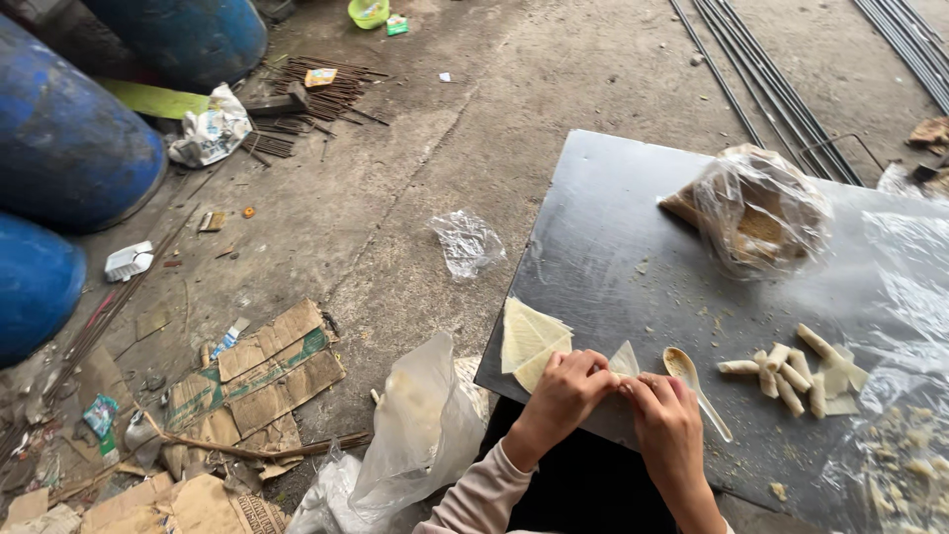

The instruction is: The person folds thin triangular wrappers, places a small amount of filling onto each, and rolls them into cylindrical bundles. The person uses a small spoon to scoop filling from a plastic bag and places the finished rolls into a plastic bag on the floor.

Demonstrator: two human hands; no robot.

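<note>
Both hands work on one thin pale pastry sheet [624, 358] at the near edge of a dark board [613, 237]. My left hand [565, 392] pinches the sheet from the left. My right hand [664, 420] grips it from the right, so its lower part is hidden under the fingers. A stack of pale triangular sheets [529, 339] lies just left of my left hand. A pale spoon [692, 382] rests on the board right of my right hand. Several finished pastry rolls [791, 370] lie farther right.
A clear plastic bag with brown contents [756, 213] sits at the board's far side. Plastic sheeting [905, 297] covers its right part. On the concrete floor lie torn cardboard [257, 381], plastic bags [420, 425], blue barrels [69, 138] and metal rods [771, 84].
</note>
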